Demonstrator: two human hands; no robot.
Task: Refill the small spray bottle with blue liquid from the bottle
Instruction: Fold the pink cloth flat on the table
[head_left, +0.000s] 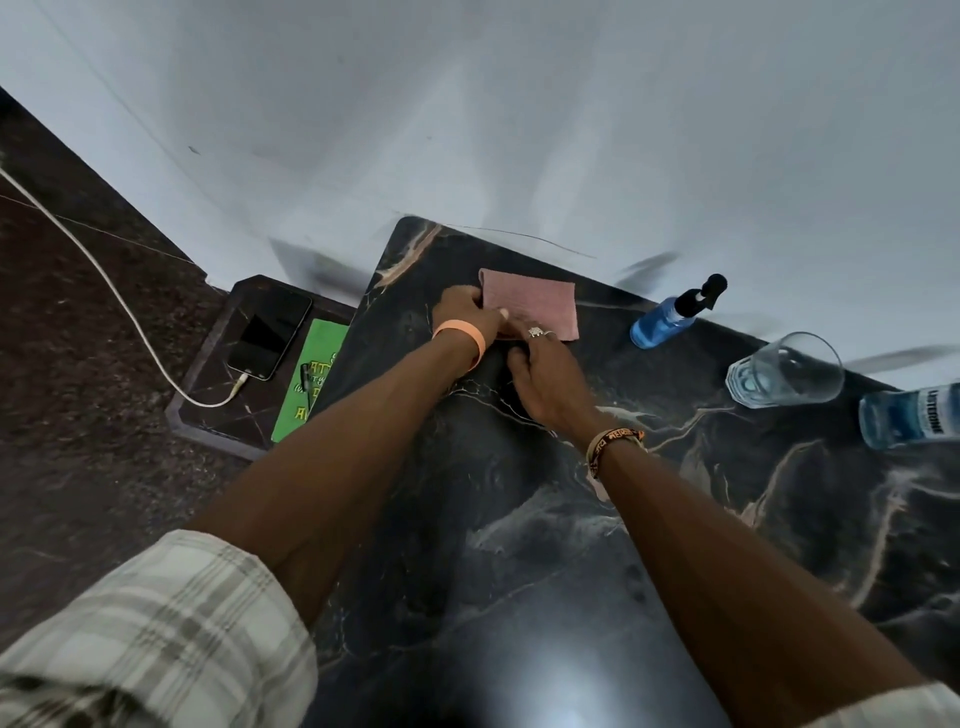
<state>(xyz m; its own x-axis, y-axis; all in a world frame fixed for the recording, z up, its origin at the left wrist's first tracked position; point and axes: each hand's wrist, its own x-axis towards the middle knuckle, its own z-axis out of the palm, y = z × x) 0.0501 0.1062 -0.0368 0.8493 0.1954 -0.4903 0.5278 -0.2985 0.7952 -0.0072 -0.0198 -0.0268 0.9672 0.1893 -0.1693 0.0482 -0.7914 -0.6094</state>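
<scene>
A small spray bottle (670, 317) with a black nozzle and blue liquid inside stands at the back right of the black marble table (519, 519). A larger clear bottle (909, 415) of blue liquid lies at the right edge, partly cut off. Both hands rest on a folded pink cloth (535, 301) at the table's far left. My left hand (465, 312) pinches the cloth's left edge. My right hand (540, 374) presses fingers on its near edge. Both hands are well left of the bottles.
A clear drinking glass (787, 371) stands between the spray bottle and the large bottle. A lower side table (218, 415) to the left holds a phone (270, 332) on a white cable and a green card (311, 379). A white wall rises behind.
</scene>
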